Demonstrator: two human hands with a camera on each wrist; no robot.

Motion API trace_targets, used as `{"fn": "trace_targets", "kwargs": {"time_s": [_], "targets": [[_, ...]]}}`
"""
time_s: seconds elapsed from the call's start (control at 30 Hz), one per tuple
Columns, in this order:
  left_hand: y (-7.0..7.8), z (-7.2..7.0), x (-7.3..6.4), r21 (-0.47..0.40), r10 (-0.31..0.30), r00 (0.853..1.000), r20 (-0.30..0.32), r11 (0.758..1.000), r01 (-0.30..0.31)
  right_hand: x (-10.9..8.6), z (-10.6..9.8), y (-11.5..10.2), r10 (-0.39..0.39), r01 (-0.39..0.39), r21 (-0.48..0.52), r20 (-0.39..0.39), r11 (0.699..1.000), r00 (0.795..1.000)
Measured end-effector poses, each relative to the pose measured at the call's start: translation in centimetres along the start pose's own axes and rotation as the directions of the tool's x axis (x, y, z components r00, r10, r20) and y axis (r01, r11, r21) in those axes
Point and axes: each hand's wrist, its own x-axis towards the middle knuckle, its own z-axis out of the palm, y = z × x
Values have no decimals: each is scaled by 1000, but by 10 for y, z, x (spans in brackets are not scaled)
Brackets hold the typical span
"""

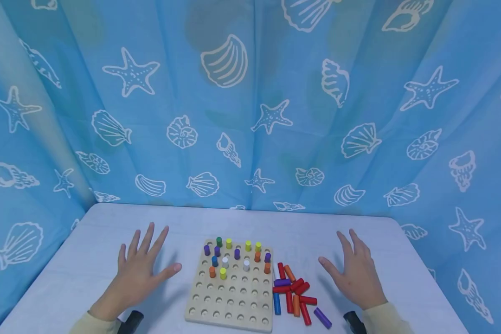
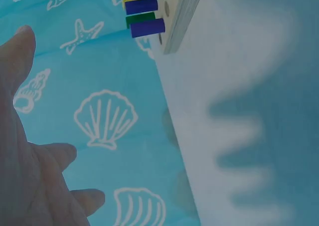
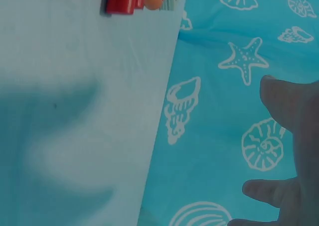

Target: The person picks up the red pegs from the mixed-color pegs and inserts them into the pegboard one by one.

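Observation:
A wooden pegboard (image 1: pixel 217 304) lies at the front middle of the table, its back rows filled with several pegs in green, yellow, purple, blue, white and orange. Loose pegs, mostly red (image 1: pixel 289 301), with some orange, purple and blue, lie in a pile against its right side. To the left of the board hovers my left hand (image 1: pixel 139 273), fingers spread, holding nothing. My right hand (image 1: pixel 354 273) is held over the table to the right of the pile, also with fingers extended and nothing in it. In the left wrist view, purple pegs (image 2: pixel 147 28) stand at the board's edge.
The table (image 1: pixel 138 211) has a white cover. A blue curtain (image 1: pixel 275 153) with white shells and starfish hangs behind it and along both sides. A single purple peg (image 1: pixel 323 318) lies at the pile's front right, nearest my right wrist.

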Motion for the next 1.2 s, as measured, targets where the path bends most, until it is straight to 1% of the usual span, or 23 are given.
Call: {"fn": "trace_targets", "kwargs": {"time_s": [0.17,0.3,0.53,0.67,0.9,1.0,1.2], "targets": [[3,9,-2,-7,-5,1000,10,1000,5,-3,4,-3,7,-8,24,20,1000,1000],[8,13,-4,-13,-6,1000,26,1000,7,-4,9,-5,12,-14,35,31,999,999],[15,21,-9,-31,-27,996,81,999,29,-7,16,-12,41,-45,50,70,998,997],[17,27,-12,-64,-32,993,115,997,40,-9,20,-16,54,-59,54,84,997,995],[20,40,-16,-133,-6,984,178,991,30,-10,23,-22,46,-51,57,82,997,996],[22,44,-16,-142,-13,982,191,989,41,-10,26,-22,48,-55,67,95,996,994],[27,50,-17,-161,-53,974,222,983,90,-11,30,-23,38,-46,63,123,997,992]]}}
